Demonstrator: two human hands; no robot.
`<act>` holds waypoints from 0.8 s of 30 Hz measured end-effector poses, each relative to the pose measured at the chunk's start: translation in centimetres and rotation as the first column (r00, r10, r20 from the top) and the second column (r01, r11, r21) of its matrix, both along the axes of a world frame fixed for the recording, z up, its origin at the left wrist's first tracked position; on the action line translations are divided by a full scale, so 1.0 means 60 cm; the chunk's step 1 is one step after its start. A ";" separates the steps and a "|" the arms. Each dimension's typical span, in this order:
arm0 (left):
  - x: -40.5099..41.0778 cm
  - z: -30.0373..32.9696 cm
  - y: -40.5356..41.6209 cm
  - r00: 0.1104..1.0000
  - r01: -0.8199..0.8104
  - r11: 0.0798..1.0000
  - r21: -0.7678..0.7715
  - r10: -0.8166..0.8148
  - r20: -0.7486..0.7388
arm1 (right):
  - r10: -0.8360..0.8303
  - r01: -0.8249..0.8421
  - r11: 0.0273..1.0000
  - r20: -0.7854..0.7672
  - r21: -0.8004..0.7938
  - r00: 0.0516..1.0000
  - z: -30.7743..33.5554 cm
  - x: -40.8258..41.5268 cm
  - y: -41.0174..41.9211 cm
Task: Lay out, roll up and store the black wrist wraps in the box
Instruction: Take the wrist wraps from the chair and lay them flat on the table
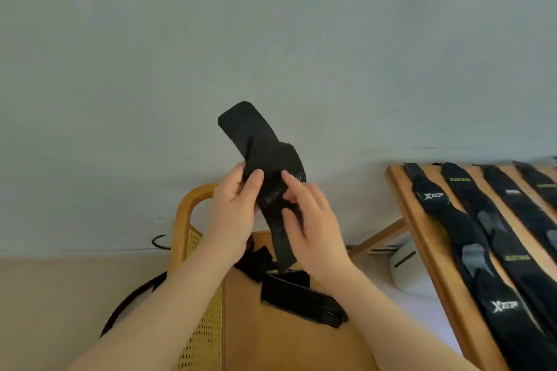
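Left hand [233, 208] and right hand [310, 220] both pinch one black wrist wrap [265, 159], raised.

A single wide-angle view sits on the person's head, facing forward and somewhat down toward a pale wall [271, 39]. It is close to the wooden chair [193, 208], which lies just below centre, its curved back toward the wall. Both forearms enter from the bottom edge and meet above the chair. To the right of the chair, a slatted wooden table [422, 238] is cut off by the right edge. Straight lines bow near the borders.
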State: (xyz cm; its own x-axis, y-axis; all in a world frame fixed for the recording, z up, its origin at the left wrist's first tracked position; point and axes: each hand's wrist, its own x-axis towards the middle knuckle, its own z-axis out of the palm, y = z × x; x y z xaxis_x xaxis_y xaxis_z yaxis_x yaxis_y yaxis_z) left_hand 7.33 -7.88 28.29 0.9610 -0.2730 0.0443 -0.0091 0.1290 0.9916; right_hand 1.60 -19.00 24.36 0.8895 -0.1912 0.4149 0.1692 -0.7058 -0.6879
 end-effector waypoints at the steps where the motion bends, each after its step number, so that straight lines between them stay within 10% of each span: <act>1: 0.005 0.007 0.006 0.998 0.027 0.998 -0.059 -0.030 -0.057 | -0.085 0.084 0.996 0.022 0.036 0.996 0.005 0.002 -0.007; 3: 0.013 0.018 0.014 0.986 0.072 0.986 -0.149 -0.093 -0.141 | -0.174 0.184 0.964 -0.069 0.192 0.982 0.021 0.007 -0.021; 7: 0.024 0.034 0.016 0.962 0.128 0.973 -0.191 -0.169 -0.216 | 0.153 0.034 0.823 -0.279 0.567 0.948 0.041 0.007 -0.037; 19: 0.004 0.024 -0.006 0.980 0.149 0.988 0.027 -0.144 -0.134 | 0.039 0.110 0.895 -0.322 0.431 0.946 0.035 -0.056 -0.048; 24: -0.053 0.004 -0.073 0.953 0.296 0.951 0.085 -0.288 -0.087 | 0.019 0.254 0.780 -0.427 0.572 0.904 0.036 -0.144 -0.097</act>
